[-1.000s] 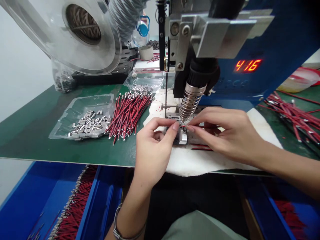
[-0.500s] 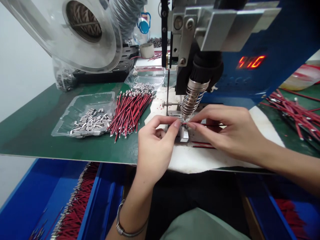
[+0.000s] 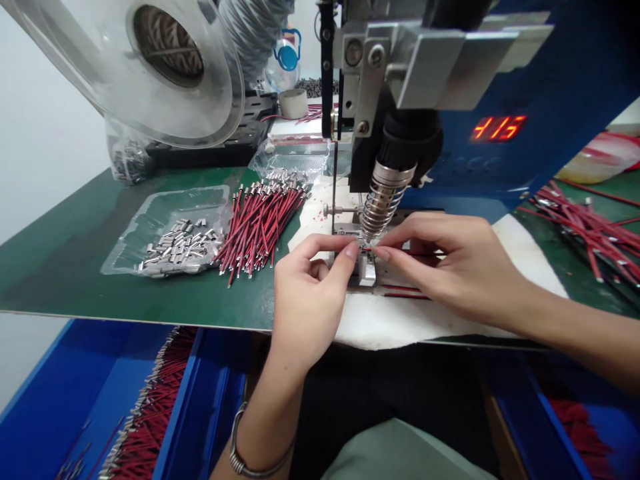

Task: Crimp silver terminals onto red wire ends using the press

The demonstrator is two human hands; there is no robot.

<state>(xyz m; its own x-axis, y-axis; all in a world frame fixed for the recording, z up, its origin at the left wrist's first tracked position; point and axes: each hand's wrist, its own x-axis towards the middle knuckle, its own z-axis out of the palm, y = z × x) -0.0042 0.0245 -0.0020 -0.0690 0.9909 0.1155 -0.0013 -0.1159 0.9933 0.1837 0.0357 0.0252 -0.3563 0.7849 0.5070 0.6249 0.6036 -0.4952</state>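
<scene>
In the head view my right hand (image 3: 445, 257) pinches a thin red-and-black wire (image 3: 369, 249) between thumb and fingertips, just under the tip of a soldering head (image 3: 381, 200) wrapped in a coil spring. My left hand (image 3: 315, 293) is closed in a pinch at the left side of the small metal fixture (image 3: 367, 272). What its fingertips hold is hidden, too small to make out. More red-and-black wires (image 3: 403, 292) lie on the white paper below my right hand.
A clear tray (image 3: 170, 243) of small metal connectors and a pile of finished-looking wires (image 3: 263, 223) lie to the left. Blue bins (image 3: 187, 393) sit below the table edge. More wires (image 3: 595, 230) lie right of the blue machine (image 3: 505, 170). A large reel (image 3: 220, 100) stands behind.
Both hands stay almost in place at the fixture. The view has shifted slightly, and the red digits on the machine's display read differently.
</scene>
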